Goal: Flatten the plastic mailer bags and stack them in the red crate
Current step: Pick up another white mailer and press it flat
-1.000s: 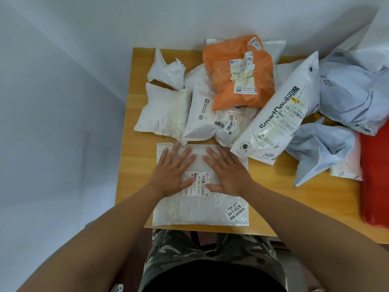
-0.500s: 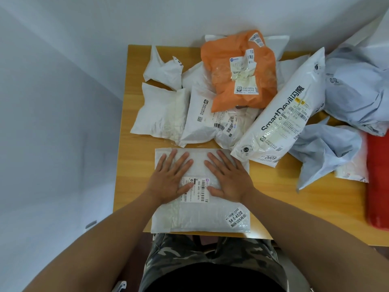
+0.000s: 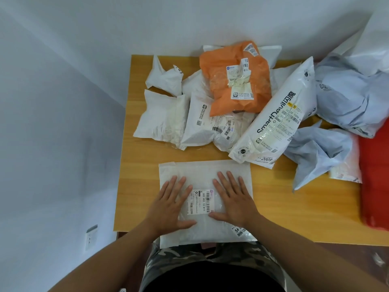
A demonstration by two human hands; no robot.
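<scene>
Bubble-lined white mailer (image 3: 205, 171) lies flat, rectangular; left hand (image 3: 171, 204) and right hand (image 3: 233, 198) press it, grip released.

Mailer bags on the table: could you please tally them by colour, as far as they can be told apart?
White: 5 (flat bag, crumpled bag, left bag, barcoded bag, SmartDevil bag)
Orange: 1 (orange bag)
Pale blue: 2 (large blue bag, small blue bag)
Total: 8, plus partly hidden white ones I cannot count.
</scene>
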